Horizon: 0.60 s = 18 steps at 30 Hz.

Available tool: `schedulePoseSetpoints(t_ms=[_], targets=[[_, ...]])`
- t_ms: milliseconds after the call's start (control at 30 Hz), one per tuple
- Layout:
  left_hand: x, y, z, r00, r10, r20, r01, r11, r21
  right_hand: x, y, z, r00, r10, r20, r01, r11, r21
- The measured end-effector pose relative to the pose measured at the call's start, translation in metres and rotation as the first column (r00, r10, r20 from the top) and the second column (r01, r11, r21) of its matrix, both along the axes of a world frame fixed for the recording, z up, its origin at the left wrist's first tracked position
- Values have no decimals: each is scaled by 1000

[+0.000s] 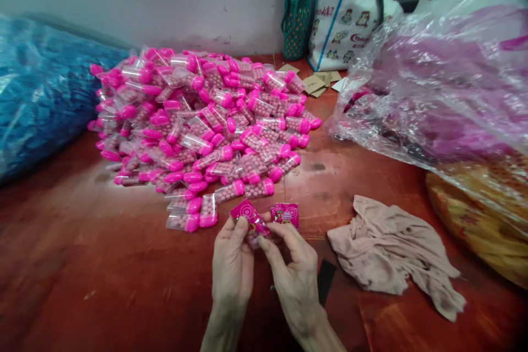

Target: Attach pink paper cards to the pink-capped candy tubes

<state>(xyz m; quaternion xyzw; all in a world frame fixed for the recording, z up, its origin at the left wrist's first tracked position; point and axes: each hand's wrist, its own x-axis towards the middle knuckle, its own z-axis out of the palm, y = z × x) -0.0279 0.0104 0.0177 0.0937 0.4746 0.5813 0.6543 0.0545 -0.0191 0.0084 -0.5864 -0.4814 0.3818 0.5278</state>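
Between my two hands is a small pink printed wrapper (248, 215), held just above the red surface. My left hand (234, 264) pinches its left side, thumb on top. The fingertips of my right hand (291, 267) grip its lower right part. What the wrapper encloses is too small to tell. Just behind my right fingers lies another pink printed piece (290, 213), partly hidden by them. Beyond my hands rises a large pile of clear containers (198, 143) with bright pink caps and small pink balls inside.
A crumpled beige cloth (391, 247) lies right of my hands, near a dark flat piece (325, 281). Blue plastic-wrapped goods (41, 88) are at left, a clear plastic bag (433, 82) at right. Cardboard pieces (315, 84) and a white tote (344, 27) stand behind.
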Motion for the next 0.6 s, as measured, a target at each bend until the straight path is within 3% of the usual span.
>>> schedulePoseSetpoints(t_ms=[167,333,600], targets=[[0,1,2,999,13,-29,-13,1000,14,1,-7,-3,998,-48,30,48,999,-24],[-7,1,2,996,60,-68,-55,996,67,1,-16,-10,999,-33,-41,30,997,-70],[-1,-14,4,985,-80,150,76,997,32,-3,-14,-4,996,-38,-78,39,999,12]])
